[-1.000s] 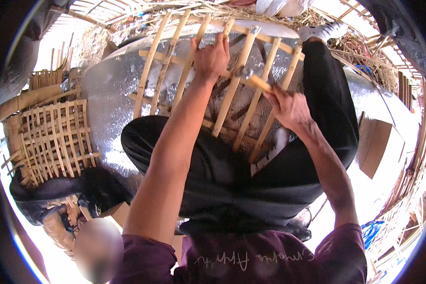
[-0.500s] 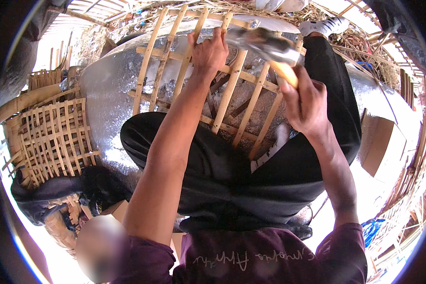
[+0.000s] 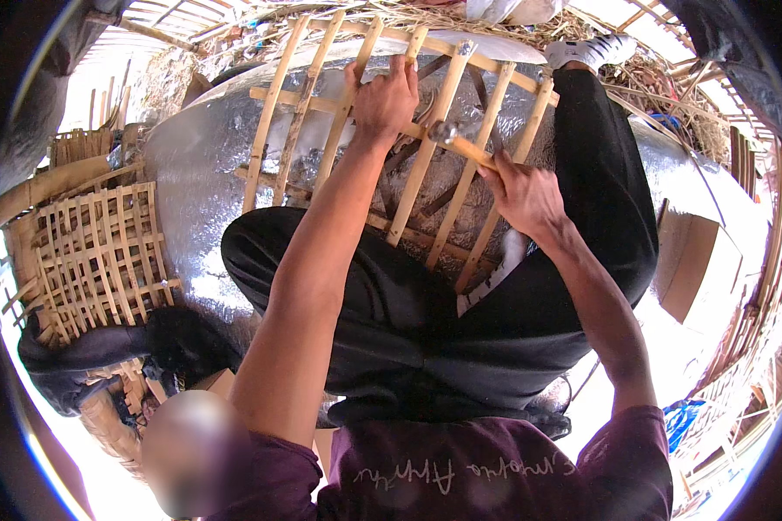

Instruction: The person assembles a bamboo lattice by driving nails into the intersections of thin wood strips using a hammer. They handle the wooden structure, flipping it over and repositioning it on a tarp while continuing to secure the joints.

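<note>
A lattice of split bamboo slats (image 3: 421,187) lies across the silvery sheet in front of me, between my bent legs. My left hand (image 3: 384,102) is closed on its slats near the far edge. My right hand (image 3: 527,198) grips the light wooden handle of a hammer (image 3: 471,149). The metal hammer head (image 3: 444,132) is down over a lengthwise slat, where it meets a crosspiece just right of my left hand. Whether a nail is under the hammer head cannot be made out.
A silvery sheet (image 3: 200,165) covers the ground. To the left stands a woven bamboo panel (image 3: 104,252), with a person (image 3: 187,451) below it at the lower left. A cardboard box (image 3: 699,265) sits at the right. Loose straw (image 3: 365,17) lies along the far side.
The hammer has come down and to the left from a blurred, raised position onto the lattice. My right hand moved with it. My left hand and the lattice stay nearly in place.
</note>
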Motion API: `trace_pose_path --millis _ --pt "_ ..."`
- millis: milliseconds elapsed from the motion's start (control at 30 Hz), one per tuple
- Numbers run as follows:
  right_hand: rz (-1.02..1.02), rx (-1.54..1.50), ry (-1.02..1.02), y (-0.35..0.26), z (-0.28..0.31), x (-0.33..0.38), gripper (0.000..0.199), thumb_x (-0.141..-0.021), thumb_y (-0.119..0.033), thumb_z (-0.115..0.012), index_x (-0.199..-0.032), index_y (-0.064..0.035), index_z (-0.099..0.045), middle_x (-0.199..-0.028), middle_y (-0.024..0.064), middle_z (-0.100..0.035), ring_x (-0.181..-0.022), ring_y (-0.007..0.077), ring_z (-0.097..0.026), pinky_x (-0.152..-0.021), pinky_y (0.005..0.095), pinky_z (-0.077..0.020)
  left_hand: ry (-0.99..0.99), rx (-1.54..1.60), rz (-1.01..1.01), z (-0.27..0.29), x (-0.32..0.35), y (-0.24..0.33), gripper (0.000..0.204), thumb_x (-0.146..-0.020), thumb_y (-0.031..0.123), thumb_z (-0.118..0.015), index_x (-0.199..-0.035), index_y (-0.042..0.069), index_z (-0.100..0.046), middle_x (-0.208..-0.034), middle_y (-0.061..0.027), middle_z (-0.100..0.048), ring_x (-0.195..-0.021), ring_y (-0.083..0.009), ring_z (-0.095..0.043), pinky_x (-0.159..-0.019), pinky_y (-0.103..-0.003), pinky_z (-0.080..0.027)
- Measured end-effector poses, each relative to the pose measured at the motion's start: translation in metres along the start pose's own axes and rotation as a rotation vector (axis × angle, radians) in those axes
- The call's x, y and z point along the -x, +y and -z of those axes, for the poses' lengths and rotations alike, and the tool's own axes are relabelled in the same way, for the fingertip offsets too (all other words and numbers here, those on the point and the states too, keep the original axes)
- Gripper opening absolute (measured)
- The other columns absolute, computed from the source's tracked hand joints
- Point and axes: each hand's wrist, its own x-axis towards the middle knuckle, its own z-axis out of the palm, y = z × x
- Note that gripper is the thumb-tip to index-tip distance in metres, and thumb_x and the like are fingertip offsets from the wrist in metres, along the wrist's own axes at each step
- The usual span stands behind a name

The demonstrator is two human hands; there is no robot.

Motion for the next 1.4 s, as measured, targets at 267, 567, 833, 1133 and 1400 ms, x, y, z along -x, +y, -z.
trace_pose_path --millis 267,567,833,1133,1400 --pt "0.068 -0.221 0.344 -0.011 0.023 -0.006 0.028 -0.098 -0.03 -0.053 -0.093 -0.002 -0.054 -0.055 0.0157 -0.057 -0.047 0.0332 -0.062 -0.042 0.0428 -0.0477 -0.083 0.058 0.035 0.004 -0.001 0.001 0.024 -0.098 0.034 -0.045 -0.113 0.017 -0.055 -0.055 -0.0138 -0.063 -0.056 -0.0337 -0.066 -0.102 -0.046 -0.029" --pt "-0.092 -0.28 0.426 -0.006 0.02 0.01 0.028 -0.098 -0.028 -0.054 -0.088 -0.002 -0.053 -0.056 0.0184 -0.056 -0.051 0.0392 -0.061 -0.044 0.0455 -0.0468 -0.224 -0.01 0.073 0.015 -0.011 0.0 0.033 -0.101 0.04 -0.036 -0.119 0.019 -0.054 -0.067 -0.0163 -0.068 -0.074 -0.0341 -0.069 -0.106 -0.048 -0.022" --pt "-0.137 -0.33 0.358 -0.011 0.024 0.011 0.027 -0.098 -0.026 -0.054 -0.089 -0.0014 -0.052 -0.06 0.0194 -0.056 -0.056 0.0403 -0.06 -0.047 0.0454 -0.0449 -0.184 -0.034 0.132 0.013 -0.01 -0.019 0.03 -0.101 0.037 -0.035 -0.119 0.019 -0.052 -0.063 -0.0145 -0.067 -0.069 -0.0307 -0.07 -0.106 -0.049 -0.019" --pt "0.016 -0.148 0.297 -0.019 -0.004 -0.009 0.026 -0.096 -0.029 -0.056 -0.094 -0.003 -0.056 -0.053 0.0136 -0.059 -0.043 0.0309 -0.061 -0.038 0.0421 -0.0501 -0.103 -0.074 0.116 0.005 -0.008 -0.02 0.028 -0.101 0.036 -0.038 -0.114 0.017 -0.053 -0.058 -0.0146 -0.065 -0.06 -0.0311 -0.068 -0.107 -0.046 -0.021" --pt "0.032 -0.11 0.252 -0.021 -0.011 -0.019 0.028 -0.097 -0.033 -0.054 -0.093 -0.0051 -0.055 -0.055 0.0124 -0.061 -0.045 0.0309 -0.062 -0.039 0.0423 -0.0502 -0.025 -0.006 0.1 0.006 -0.007 -0.018 0.026 -0.1 0.036 -0.039 -0.107 0.018 -0.057 -0.058 -0.0146 -0.065 -0.062 -0.0304 -0.067 -0.103 -0.044 -0.028"
